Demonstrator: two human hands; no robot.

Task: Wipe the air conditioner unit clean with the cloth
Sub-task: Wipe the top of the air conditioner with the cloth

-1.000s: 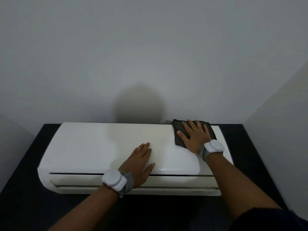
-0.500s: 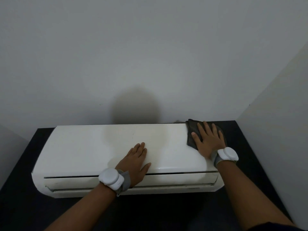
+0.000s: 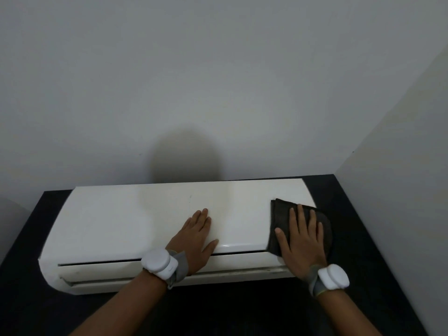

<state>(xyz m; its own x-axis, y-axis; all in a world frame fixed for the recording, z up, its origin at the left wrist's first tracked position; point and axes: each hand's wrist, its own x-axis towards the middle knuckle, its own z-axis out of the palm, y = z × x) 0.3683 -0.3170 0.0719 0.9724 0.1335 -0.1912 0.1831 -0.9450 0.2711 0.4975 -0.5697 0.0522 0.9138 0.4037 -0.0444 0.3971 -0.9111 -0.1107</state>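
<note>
A white air conditioner unit (image 3: 116, 221) lies on a dark surface, its long front panel facing up. A dark grey folded cloth (image 3: 278, 214) covers the unit's right end and hangs over its right edge. My right hand (image 3: 303, 238) lies flat on the cloth with straight fingers, pressing it against the panel near the front right corner. My left hand (image 3: 196, 238) rests flat on the middle of the panel, fingers straight, holding nothing. Both wrists carry white round devices on grey straps.
The dark table surface (image 3: 363, 238) shows around the unit on the left, right and front. A grey wall (image 3: 218, 93) rises right behind the unit and another wall (image 3: 400, 166) closes the right side.
My right hand has slid the cloth from the unit's back right area over to the right end and down toward the front edge. My left hand has stayed on the middle of the panel.
</note>
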